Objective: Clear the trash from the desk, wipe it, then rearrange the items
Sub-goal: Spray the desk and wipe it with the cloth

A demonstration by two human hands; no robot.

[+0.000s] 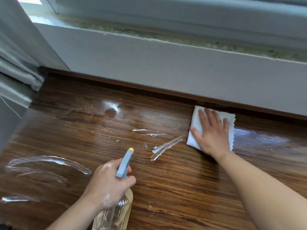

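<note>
Wiping is judged in hand: the cloth [196, 115] is pressed on the counter [182, 188], right of frame, by the right hand [212, 135], fingers straight. The spray bottle [123, 165] is gripped by the left hand [106, 185]; centre streaks [166, 145] are to be wiped next.

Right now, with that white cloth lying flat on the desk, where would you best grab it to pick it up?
Pinch the zigzag right edge of the white cloth, coming in from the right. It lies flat on the desk, so only an edge offers a hold. The right hand presses its middle, and its far edge sits close to the wall.
</note>
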